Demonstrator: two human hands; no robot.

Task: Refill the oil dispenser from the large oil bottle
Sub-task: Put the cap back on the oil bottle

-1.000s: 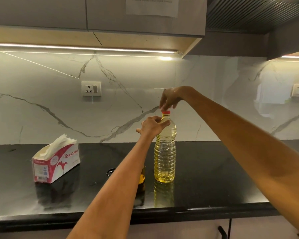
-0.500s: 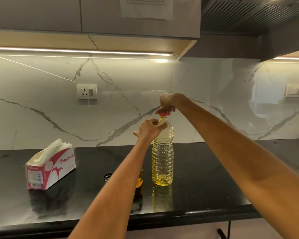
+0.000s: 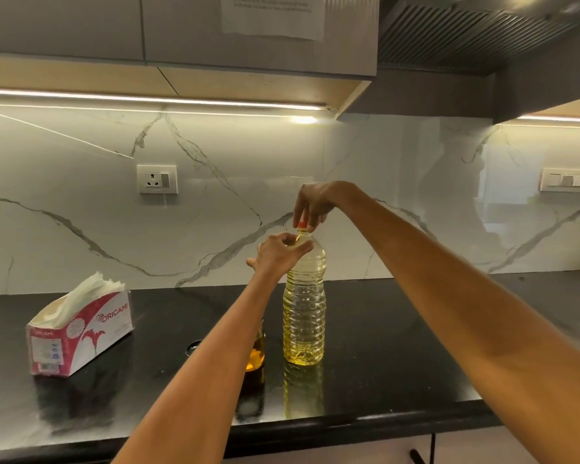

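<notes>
A tall clear plastic oil bottle (image 3: 304, 316) stands upright on the black countertop (image 3: 399, 346), partly full of yellow oil. Its red cap (image 3: 302, 224) is on the neck. My right hand (image 3: 315, 202) comes down from above and pinches the cap with its fingertips. My left hand (image 3: 280, 252) grips the bottle's shoulder just under the neck. A small glass oil dispenser (image 3: 256, 354) with amber oil stands just left of the bottle, mostly hidden behind my left forearm.
A red and white tissue box (image 3: 81, 333) lies on the counter at the left. A small dark round lid-like thing (image 3: 194, 347) lies left of the dispenser. The marble backsplash with a wall socket (image 3: 157, 178) rises behind. The counter's front edge runs below.
My right hand came down from just above the cap and now pinches it. The left hand stays on the bottle's shoulder. The view shifted slightly.
</notes>
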